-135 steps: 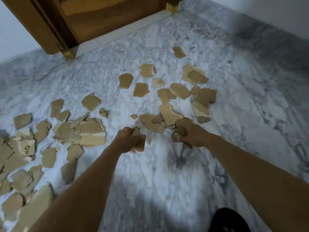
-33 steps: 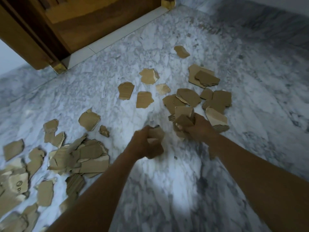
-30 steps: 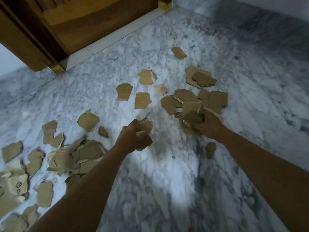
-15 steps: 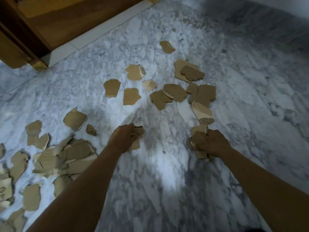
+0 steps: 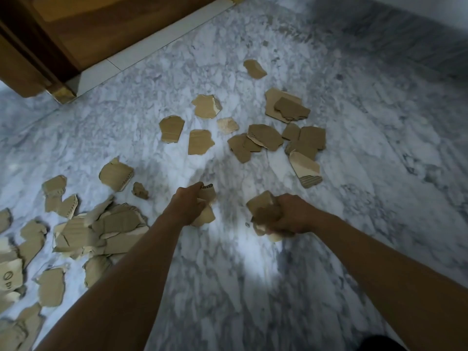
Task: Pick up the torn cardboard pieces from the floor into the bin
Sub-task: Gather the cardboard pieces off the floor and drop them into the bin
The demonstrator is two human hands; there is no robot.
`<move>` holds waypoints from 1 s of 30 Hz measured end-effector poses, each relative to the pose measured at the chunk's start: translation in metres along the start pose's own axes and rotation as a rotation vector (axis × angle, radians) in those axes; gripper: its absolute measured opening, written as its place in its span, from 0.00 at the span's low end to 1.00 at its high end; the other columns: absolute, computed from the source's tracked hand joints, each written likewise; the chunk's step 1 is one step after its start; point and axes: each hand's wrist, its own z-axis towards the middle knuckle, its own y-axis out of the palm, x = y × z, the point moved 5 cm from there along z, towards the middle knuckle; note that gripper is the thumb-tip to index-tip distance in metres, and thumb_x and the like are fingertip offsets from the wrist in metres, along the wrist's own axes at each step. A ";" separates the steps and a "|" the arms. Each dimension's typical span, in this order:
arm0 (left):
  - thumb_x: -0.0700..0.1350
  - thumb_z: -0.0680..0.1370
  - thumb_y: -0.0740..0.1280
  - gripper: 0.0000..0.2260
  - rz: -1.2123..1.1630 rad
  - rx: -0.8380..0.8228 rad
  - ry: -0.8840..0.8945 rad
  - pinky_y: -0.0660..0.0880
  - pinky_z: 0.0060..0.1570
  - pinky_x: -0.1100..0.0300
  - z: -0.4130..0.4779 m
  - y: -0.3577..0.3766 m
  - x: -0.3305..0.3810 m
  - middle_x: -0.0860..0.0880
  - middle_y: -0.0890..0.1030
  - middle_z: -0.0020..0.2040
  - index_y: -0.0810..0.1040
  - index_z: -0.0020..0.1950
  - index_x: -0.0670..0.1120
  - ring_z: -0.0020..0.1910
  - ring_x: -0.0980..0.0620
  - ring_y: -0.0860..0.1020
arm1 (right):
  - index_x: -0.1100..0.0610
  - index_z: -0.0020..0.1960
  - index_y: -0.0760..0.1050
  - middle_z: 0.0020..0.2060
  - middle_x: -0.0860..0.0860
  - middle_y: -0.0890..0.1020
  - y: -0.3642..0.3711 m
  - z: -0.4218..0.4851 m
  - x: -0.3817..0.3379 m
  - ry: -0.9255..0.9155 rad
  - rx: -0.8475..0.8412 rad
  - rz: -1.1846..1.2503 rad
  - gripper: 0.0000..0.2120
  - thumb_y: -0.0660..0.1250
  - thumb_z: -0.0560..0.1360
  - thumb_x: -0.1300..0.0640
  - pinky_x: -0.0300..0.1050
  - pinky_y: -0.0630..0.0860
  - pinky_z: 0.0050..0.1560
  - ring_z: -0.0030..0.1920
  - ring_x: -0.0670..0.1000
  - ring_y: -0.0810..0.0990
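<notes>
While both arms reach forward, each hand (image 5: 186,206) (image 5: 291,214) grips cardboard pieces (image 5: 206,198).

Both bare forearms reach forward and down from the near edge. The left hand (image 5: 187,206) and the right hand (image 5: 288,215) are each fisted, fingers curled tight round a clutch of cardboard pieces (image 5: 206,193), knuckles up, side by side.

Door (image 5: 101,34) at the far left corner of the floor (image 5: 379,173), scattered cardboard pieces (image 5: 263,138) mid-floor, cardboard pile (image 5: 101,231) along the left edge, left hand (image 5: 187,206) and right hand (image 5: 291,214) side by side nearer, each with pieces in it
</notes>
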 end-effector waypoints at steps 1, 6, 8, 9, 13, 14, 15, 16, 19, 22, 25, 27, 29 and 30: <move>0.46 0.75 0.66 0.12 -0.005 -0.004 0.001 0.71 0.39 0.56 -0.002 0.001 -0.001 0.40 0.79 0.46 0.73 0.58 0.47 0.45 0.38 0.79 | 0.47 0.36 0.76 0.33 0.44 0.80 0.009 0.001 -0.009 -0.030 -0.040 -0.018 0.12 0.80 0.65 0.54 0.36 0.71 0.35 0.36 0.45 0.80; 0.48 0.75 0.68 0.14 -0.012 -0.007 0.032 0.71 0.40 0.55 -0.010 0.005 -0.005 0.41 0.79 0.46 0.73 0.59 0.47 0.47 0.39 0.78 | 0.48 0.43 0.74 0.37 0.45 0.77 0.037 -0.001 -0.013 -0.100 -0.032 -0.110 0.16 0.81 0.64 0.53 0.35 0.69 0.36 0.39 0.45 0.77; 0.48 0.75 0.69 0.14 -0.035 -0.016 0.035 0.69 0.39 0.56 -0.011 0.007 -0.009 0.42 0.79 0.46 0.74 0.59 0.47 0.47 0.40 0.78 | 0.54 0.56 0.72 0.48 0.48 0.78 0.039 -0.003 -0.009 -0.096 0.018 -0.069 0.26 0.82 0.64 0.53 0.39 0.73 0.43 0.48 0.49 0.78; 0.48 0.75 0.69 0.15 -0.052 -0.015 0.034 0.69 0.40 0.56 -0.010 0.007 -0.010 0.42 0.79 0.47 0.74 0.60 0.47 0.47 0.41 0.78 | 0.55 0.63 0.70 0.54 0.49 0.78 0.040 -0.003 -0.009 -0.112 0.024 -0.049 0.32 0.82 0.64 0.54 0.41 0.74 0.50 0.54 0.51 0.79; 0.48 0.75 0.69 0.16 -0.099 -0.023 0.037 0.68 0.41 0.57 -0.011 0.004 -0.009 0.43 0.79 0.49 0.75 0.61 0.48 0.45 0.46 0.76 | 0.49 0.80 0.59 0.66 0.49 0.78 0.046 -0.002 -0.017 -0.167 -0.066 -0.143 0.47 0.80 0.67 0.54 0.39 0.71 0.63 0.65 0.50 0.76; 0.48 0.75 0.69 0.15 -0.108 -0.023 0.039 0.68 0.41 0.58 -0.011 0.002 -0.008 0.43 0.79 0.49 0.75 0.60 0.47 0.45 0.46 0.76 | 0.50 0.78 0.62 0.65 0.50 0.79 0.048 0.000 -0.018 -0.174 -0.083 -0.183 0.45 0.79 0.67 0.53 0.43 0.73 0.64 0.64 0.51 0.77; 0.47 0.75 0.69 0.14 -0.116 -0.027 0.040 0.68 0.41 0.58 -0.011 0.002 -0.008 0.43 0.79 0.49 0.76 0.59 0.47 0.45 0.45 0.77 | 0.50 0.76 0.67 0.62 0.50 0.81 0.050 0.001 -0.018 -0.179 -0.093 -0.218 0.40 0.79 0.67 0.52 0.47 0.75 0.64 0.62 0.51 0.79; 0.47 0.75 0.70 0.14 -0.125 -0.029 0.039 0.69 0.41 0.58 -0.011 0.000 -0.007 0.43 0.80 0.49 0.76 0.59 0.47 0.46 0.45 0.77 | 0.51 0.72 0.71 0.59 0.51 0.83 0.051 0.002 -0.018 -0.178 -0.096 -0.250 0.36 0.79 0.67 0.51 0.49 0.76 0.62 0.60 0.52 0.80; 0.46 0.74 0.71 0.14 -0.136 -0.035 0.039 0.70 0.43 0.57 -0.011 -0.005 -0.006 0.45 0.79 0.48 0.77 0.58 0.46 0.48 0.44 0.77 | 0.54 0.64 0.77 0.54 0.52 0.84 0.051 0.003 -0.021 -0.176 -0.079 -0.288 0.27 0.78 0.67 0.50 0.47 0.77 0.56 0.55 0.53 0.82; 0.46 0.74 0.71 0.12 -0.147 -0.051 0.031 0.69 0.41 0.57 -0.011 -0.007 -0.006 0.46 0.78 0.46 0.77 0.56 0.47 0.47 0.44 0.77 | 0.56 0.61 0.78 0.52 0.53 0.84 0.052 0.005 -0.020 -0.174 -0.036 -0.280 0.24 0.78 0.68 0.51 0.43 0.76 0.51 0.53 0.53 0.82; 0.47 0.74 0.70 0.10 -0.151 -0.048 0.031 0.70 0.41 0.57 -0.009 -0.009 -0.007 0.46 0.79 0.46 0.76 0.54 0.49 0.46 0.45 0.78 | 0.59 0.53 0.81 0.45 0.54 0.85 0.051 0.006 -0.014 -0.139 -0.007 -0.207 0.17 0.78 0.68 0.52 0.44 0.78 0.47 0.47 0.53 0.83; 0.46 0.74 0.70 0.11 -0.168 -0.053 0.025 0.69 0.44 0.57 -0.009 -0.012 -0.002 0.48 0.79 0.46 0.77 0.55 0.48 0.47 0.47 0.77 | 0.58 0.41 0.80 0.34 0.51 0.81 0.045 0.006 -0.006 -0.100 0.010 -0.148 0.09 0.78 0.68 0.54 0.40 0.75 0.38 0.38 0.50 0.81; 0.44 0.74 0.71 0.12 -0.213 -0.059 0.007 0.69 0.43 0.59 -0.005 -0.016 0.006 0.49 0.79 0.46 0.77 0.56 0.46 0.47 0.49 0.77 | 0.53 0.30 0.73 0.27 0.46 0.74 0.031 0.008 0.003 -0.051 0.049 -0.076 0.15 0.77 0.70 0.57 0.36 0.69 0.32 0.31 0.45 0.76; 0.44 0.73 0.72 0.12 -0.240 -0.058 -0.005 0.69 0.40 0.61 -0.001 -0.018 0.011 0.49 0.79 0.47 0.77 0.56 0.46 0.46 0.49 0.77 | 0.51 0.29 0.70 0.26 0.46 0.72 0.019 0.010 0.009 -0.022 0.079 -0.052 0.19 0.76 0.71 0.57 0.38 0.68 0.31 0.30 0.45 0.74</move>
